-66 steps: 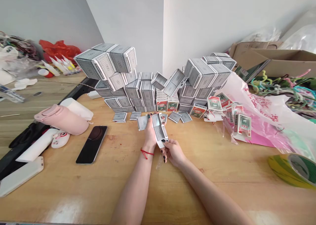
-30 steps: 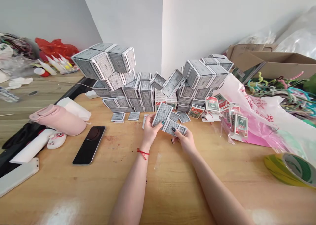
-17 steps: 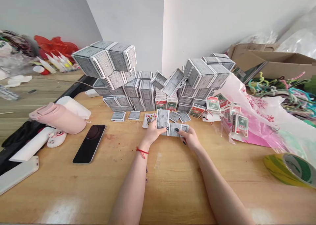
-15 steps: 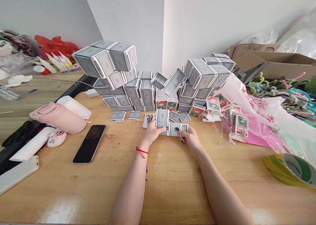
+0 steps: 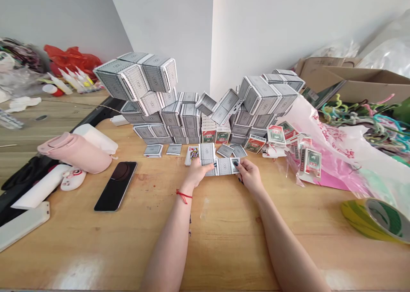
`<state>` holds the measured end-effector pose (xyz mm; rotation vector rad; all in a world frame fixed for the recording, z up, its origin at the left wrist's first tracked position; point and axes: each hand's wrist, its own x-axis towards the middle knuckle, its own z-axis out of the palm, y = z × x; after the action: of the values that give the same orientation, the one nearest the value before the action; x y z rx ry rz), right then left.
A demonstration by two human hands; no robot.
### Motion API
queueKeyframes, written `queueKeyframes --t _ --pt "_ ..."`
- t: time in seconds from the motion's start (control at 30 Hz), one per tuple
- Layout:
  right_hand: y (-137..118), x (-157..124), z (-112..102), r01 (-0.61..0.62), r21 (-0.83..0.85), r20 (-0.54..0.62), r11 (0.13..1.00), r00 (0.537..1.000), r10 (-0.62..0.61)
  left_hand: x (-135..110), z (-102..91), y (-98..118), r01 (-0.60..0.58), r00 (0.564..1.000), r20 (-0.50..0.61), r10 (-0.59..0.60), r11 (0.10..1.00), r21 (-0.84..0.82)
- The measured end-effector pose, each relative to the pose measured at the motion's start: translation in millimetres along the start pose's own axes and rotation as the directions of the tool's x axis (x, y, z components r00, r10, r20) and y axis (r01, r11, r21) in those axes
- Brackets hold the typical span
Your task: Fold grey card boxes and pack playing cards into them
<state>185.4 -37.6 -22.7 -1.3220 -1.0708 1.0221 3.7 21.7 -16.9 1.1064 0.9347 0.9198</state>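
Between my hands is an L-shaped piece of grey-patterned playing cards (image 5: 224, 167), one part upright on the left and a strip running right. My left hand (image 5: 195, 172) is closed on its left corner, thumb across the front. My right hand (image 5: 250, 174) pinches the strip's right end between thumb and fingers. Just behind my left hand lies a stack of face-up cards (image 5: 192, 154) with a queen showing. Small piles of face-down cards (image 5: 174, 149) rest farther left, and two more card piles (image 5: 225, 150) lie behind the held strip.
Blocks built of cards (image 5: 134, 80) rise at the back left, with more card blocks (image 5: 261, 95) at the right. Boxed decks (image 5: 277, 135) lie by plastic wrapping. A phone (image 5: 115, 186) and pink bottle (image 5: 77, 151) are left; a yellow tape roll (image 5: 355, 218) is right.
The held cards have shifted slightly left. My right hand has slid outward to the strip's end, its thumb now on the end piece, which shows more.
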Motion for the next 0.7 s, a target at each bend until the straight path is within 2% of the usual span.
queueKeyframes --t 0.27,0.43,0.7 --pt "7.0 3.5 -2.6 0.010 -0.065 0.016 0.998 1.000 -0.009 -2.6 1.5 4.1 -0.009 0.998 0.055 0.008 1.000 0.016" --pt "7.8 3.1 0.1 0.037 -0.052 0.022 0.998 0.999 -0.036 -2.4 1.0 3.7 0.000 0.997 0.075 0.003 0.999 -0.043" --pt "5.2 2.1 -0.1 0.077 -0.068 -0.036 0.995 0.996 -0.080 -3.3 1.6 -0.2 -0.003 0.995 0.096 0.014 0.993 -0.116"
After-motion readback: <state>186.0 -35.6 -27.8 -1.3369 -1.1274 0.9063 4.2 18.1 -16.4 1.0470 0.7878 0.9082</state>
